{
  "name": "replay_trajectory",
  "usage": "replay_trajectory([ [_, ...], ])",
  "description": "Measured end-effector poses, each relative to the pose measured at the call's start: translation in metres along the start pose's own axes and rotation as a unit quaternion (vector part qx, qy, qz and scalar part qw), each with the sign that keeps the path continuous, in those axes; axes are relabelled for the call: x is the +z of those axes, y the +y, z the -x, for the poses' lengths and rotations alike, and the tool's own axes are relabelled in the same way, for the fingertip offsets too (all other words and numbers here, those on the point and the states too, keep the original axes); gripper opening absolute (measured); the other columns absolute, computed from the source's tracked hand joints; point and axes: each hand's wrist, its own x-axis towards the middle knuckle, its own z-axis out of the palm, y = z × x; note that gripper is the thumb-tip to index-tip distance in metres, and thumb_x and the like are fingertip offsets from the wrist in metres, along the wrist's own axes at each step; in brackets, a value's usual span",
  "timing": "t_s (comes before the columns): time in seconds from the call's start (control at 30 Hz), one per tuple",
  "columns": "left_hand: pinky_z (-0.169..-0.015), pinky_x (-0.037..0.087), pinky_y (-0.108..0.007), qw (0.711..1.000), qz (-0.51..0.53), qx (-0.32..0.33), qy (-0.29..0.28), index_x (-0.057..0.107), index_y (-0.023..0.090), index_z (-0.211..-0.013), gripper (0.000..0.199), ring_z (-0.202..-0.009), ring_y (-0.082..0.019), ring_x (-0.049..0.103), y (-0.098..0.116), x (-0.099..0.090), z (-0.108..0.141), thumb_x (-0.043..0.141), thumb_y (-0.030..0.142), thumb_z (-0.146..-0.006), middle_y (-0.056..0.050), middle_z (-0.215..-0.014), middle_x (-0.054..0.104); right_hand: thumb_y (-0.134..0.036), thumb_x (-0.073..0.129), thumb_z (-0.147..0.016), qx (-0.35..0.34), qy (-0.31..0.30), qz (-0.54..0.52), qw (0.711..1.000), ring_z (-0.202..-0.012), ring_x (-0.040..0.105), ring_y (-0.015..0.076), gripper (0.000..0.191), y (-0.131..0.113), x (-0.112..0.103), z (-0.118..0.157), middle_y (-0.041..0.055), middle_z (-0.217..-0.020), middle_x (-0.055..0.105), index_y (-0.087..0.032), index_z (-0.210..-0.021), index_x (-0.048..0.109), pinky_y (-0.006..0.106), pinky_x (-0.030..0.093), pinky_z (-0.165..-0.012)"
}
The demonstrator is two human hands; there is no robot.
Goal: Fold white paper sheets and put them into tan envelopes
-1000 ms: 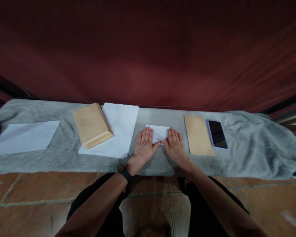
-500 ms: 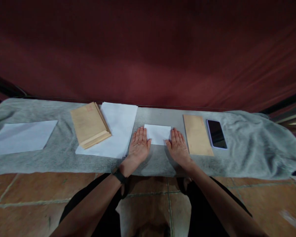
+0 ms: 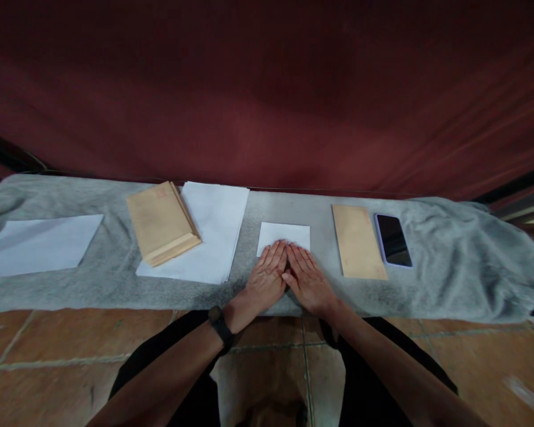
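Note:
A small white sheet of paper [image 3: 285, 232], seemingly folded, lies on the grey cloth in front of me. My left hand [image 3: 268, 277] rests flat with its fingertips over the paper's near edge. Beside it my right hand [image 3: 306, 277] lies flat too, its fingertips over the same edge. Both hands have their fingers stretched out, and they meet at the index fingers and thumbs. Neither one grips anything. The paper's near edge is partly hidden under the fingers.
To the left, a stack of brown envelopes [image 3: 162, 222] sits on white paper sheets [image 3: 218, 231]. Another white sheet [image 3: 40, 243] lies at far left. On the right are a single brown envelope [image 3: 359, 243] and a phone [image 3: 393, 240]. Grey cloth [image 3: 454, 255] covers the narrow surface.
My hands have moved inward from the paper's left and right sides. They now touch each other over its near edge. The paper stays in about the same place.

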Motion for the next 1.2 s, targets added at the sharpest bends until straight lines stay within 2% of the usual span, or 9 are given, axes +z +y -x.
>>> replay_trajectory([
  [0.4,-0.128,0.024,-0.046,0.999,-0.010,-0.048,0.009,0.029,0.004,-0.157,0.063,-0.156,-0.026,0.022,-0.002,-0.006,0.007,0.039,0.029,-0.100,-0.020,-0.165,0.032,-0.053,0.033,-0.106,0.017,0.044,0.044,0.998,-0.155,0.027,0.0329,0.074,0.010,0.008,0.011,0.0243,-0.165,0.030,-0.001,-0.159,0.029,0.055,0.031,-0.124],
  [0.63,-0.127,0.026,-0.049,0.994,-0.014,-0.105,0.027,0.030,0.001,-0.157,0.074,-0.156,-0.031,0.023,-0.005,-0.007,0.009,0.044,0.048,-0.100,-0.024,-0.165,0.030,-0.052,0.032,-0.106,0.035,0.065,0.055,0.996,-0.154,0.027,0.0376,0.076,0.019,0.007,0.015,0.0282,-0.164,0.028,0.003,-0.158,0.027,0.058,0.031,-0.122],
  [0.77,-0.127,0.025,-0.051,0.991,-0.019,-0.130,0.034,0.030,0.001,-0.157,0.076,-0.156,-0.032,0.023,-0.008,-0.010,0.006,0.042,0.052,-0.101,-0.025,-0.163,0.031,-0.051,0.031,-0.107,0.051,0.066,0.055,0.995,-0.154,0.026,0.0375,0.074,0.025,0.007,0.015,0.0280,-0.164,0.030,0.001,-0.158,0.027,0.058,0.030,-0.122],
  [0.87,-0.128,0.020,-0.051,0.994,-0.027,-0.107,0.021,0.034,0.002,-0.155,0.070,-0.156,-0.031,0.023,-0.012,-0.014,0.000,0.042,0.047,-0.102,-0.024,-0.163,0.032,-0.050,0.031,-0.107,0.068,0.065,0.051,0.994,-0.154,0.026,0.0361,0.070,0.030,0.005,0.010,0.0254,-0.164,0.032,-0.002,-0.159,0.029,0.059,0.027,-0.122],
  [0.97,-0.127,0.020,-0.055,0.998,-0.031,-0.056,-0.022,0.039,0.008,-0.154,0.058,-0.155,-0.030,0.027,-0.014,-0.019,-0.007,0.039,0.037,-0.103,-0.019,-0.163,0.036,-0.049,0.032,-0.107,0.071,0.049,0.045,0.995,-0.154,0.026,0.0346,0.068,0.033,0.002,0.003,0.0224,-0.165,0.032,-0.004,-0.158,0.033,0.057,0.024,-0.124],
  [1.07,-0.123,0.027,-0.060,0.997,-0.037,-0.036,-0.062,0.046,0.014,-0.151,0.051,-0.152,-0.032,0.033,-0.015,-0.024,-0.013,0.036,0.023,-0.101,-0.016,-0.161,0.041,-0.047,0.032,-0.107,0.061,0.027,0.032,0.997,-0.154,0.028,0.0322,0.065,0.033,0.000,-0.004,0.0196,-0.165,0.034,-0.005,-0.157,0.036,0.055,0.023,-0.125],
  [1.2,-0.117,0.039,-0.058,0.998,-0.009,-0.017,-0.068,0.054,0.025,-0.144,0.059,-0.147,-0.031,0.044,-0.018,-0.033,-0.019,0.033,0.004,-0.093,-0.013,-0.155,0.051,-0.044,0.037,-0.105,0.047,0.024,0.017,0.998,-0.153,0.030,0.0307,0.063,0.032,0.000,-0.010,0.0193,-0.163,0.037,-0.007,-0.156,0.039,0.055,0.023,-0.125],
])
